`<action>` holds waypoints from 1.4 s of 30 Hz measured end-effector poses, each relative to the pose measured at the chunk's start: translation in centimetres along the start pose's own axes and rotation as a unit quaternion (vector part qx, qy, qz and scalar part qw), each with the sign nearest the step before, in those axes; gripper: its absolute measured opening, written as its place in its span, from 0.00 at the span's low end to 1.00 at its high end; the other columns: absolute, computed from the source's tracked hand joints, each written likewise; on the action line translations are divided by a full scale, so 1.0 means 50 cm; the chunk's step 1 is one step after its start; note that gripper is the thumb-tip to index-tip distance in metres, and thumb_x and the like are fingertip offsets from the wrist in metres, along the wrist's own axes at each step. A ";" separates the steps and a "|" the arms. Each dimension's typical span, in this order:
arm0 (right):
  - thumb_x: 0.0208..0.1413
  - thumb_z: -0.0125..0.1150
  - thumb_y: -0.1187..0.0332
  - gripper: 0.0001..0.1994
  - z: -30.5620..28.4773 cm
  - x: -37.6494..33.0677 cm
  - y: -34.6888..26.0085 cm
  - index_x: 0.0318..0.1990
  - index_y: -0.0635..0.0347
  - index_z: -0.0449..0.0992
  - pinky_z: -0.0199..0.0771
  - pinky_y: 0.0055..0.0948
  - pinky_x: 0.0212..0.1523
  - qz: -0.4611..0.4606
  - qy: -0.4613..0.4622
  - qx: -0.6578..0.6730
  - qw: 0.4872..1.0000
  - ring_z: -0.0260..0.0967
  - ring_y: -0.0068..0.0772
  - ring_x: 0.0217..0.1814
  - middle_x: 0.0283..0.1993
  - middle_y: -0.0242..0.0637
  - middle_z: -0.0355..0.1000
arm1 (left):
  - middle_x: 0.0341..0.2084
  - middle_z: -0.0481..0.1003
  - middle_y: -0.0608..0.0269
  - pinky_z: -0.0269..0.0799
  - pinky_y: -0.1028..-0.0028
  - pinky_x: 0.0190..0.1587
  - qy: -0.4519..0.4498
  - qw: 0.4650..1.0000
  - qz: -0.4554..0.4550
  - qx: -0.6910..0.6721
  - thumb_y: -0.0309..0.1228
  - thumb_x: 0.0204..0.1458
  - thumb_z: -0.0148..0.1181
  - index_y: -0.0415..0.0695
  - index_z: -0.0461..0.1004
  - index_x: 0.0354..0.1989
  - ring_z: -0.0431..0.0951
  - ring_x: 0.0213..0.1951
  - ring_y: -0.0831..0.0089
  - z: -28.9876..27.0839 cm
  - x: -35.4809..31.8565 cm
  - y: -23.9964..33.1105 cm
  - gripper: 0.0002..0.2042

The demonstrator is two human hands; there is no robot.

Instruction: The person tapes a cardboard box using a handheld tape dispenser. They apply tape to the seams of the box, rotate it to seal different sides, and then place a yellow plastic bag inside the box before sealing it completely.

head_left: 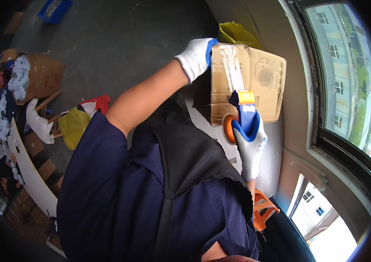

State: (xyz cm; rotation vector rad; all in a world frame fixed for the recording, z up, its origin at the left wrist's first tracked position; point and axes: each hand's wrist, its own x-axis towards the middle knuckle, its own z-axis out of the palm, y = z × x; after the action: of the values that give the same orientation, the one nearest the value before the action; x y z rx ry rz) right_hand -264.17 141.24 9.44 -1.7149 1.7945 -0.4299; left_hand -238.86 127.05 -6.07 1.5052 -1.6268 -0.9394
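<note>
A brown cardboard box point(266, 94) with a printed drawing on its side stands on a pale table point(269, 155). My left hand point(197, 57), in a white glove with blue fingers, grips the box's far left corner; its fingertips are partly hidden. In a matching glove, my right hand point(249, 144) is closed round a tape dispenser point(245, 98) with an orange head and an orange ring. The dispenser's head lies against the box, at the near end of a shiny strip of clear tape point(232, 67).
Beyond the box is a yellow bag point(238, 34). A window point(347, 70) runs along the right wall, with an orange plastic frame point(264, 209) below. At left are an open carton point(45, 76), another yellow bag point(75, 126) and a white board point(30, 166); a blue bin point(55, 10) lies farther off.
</note>
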 end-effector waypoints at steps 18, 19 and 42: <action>0.49 0.76 0.55 0.30 0.068 -0.014 -0.005 0.57 0.58 0.73 0.81 0.42 0.40 -0.084 0.005 -0.091 0.992 0.82 0.51 0.39 0.41 0.46 0.81 | 0.40 0.83 0.55 0.80 0.63 0.47 -0.054 0.851 -0.196 -0.484 0.34 0.67 0.52 0.40 0.79 0.45 0.84 0.42 0.61 -0.016 0.085 -0.258 0.12; 0.49 0.76 0.55 0.31 0.067 -0.023 -0.001 0.57 0.58 0.73 0.81 0.42 0.40 -0.080 0.000 -0.079 0.994 0.82 0.50 0.39 0.41 0.46 0.81 | 0.39 0.83 0.56 0.79 0.63 0.45 -0.079 0.896 -0.137 -0.414 0.35 0.67 0.54 0.41 0.79 0.45 0.84 0.41 0.62 -0.024 0.086 -0.364 0.11; 0.46 0.78 0.65 0.35 0.137 0.003 0.118 0.63 0.66 0.73 0.82 0.37 0.46 -0.138 0.071 -0.001 0.988 0.83 0.49 0.44 0.45 0.49 0.82 | 0.63 0.74 0.56 0.67 0.63 0.69 -0.063 0.638 -0.222 -0.735 0.48 0.68 0.59 0.41 0.65 0.71 0.72 0.65 0.64 0.008 -0.146 -0.130 0.30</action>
State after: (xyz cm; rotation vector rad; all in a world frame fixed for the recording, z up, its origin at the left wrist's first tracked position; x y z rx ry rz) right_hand -264.46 142.93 0.57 -1.9869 1.6574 -0.6816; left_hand -235.69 133.98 -12.18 0.5366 -0.0652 -1.9342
